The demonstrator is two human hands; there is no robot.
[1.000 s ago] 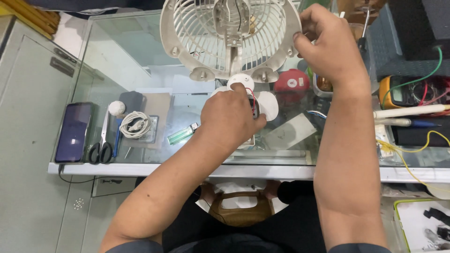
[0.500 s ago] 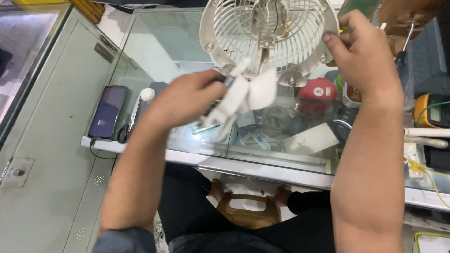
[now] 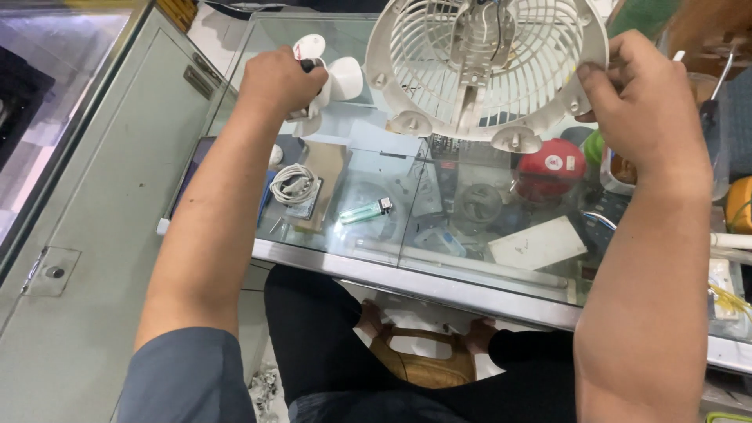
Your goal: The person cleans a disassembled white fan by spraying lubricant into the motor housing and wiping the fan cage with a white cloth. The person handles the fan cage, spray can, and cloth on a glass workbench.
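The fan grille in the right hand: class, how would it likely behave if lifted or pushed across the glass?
The fan grille is thin open plastic ribs, so probably light for its size. The ribs may flex or snap if squeezed. The right hand holds it at the rim; being round, it could roll if stood on edge.

The fan grille (image 3: 486,70) runs off the top edge, so its upper rim is unseen. The left hand (image 3: 278,78) covers most of the white fan blade (image 3: 333,78), hiding its hub. Things under the glass desk (image 3: 392,258) blur behind reflections; the yellow object (image 3: 740,205) is cut by the right edge.
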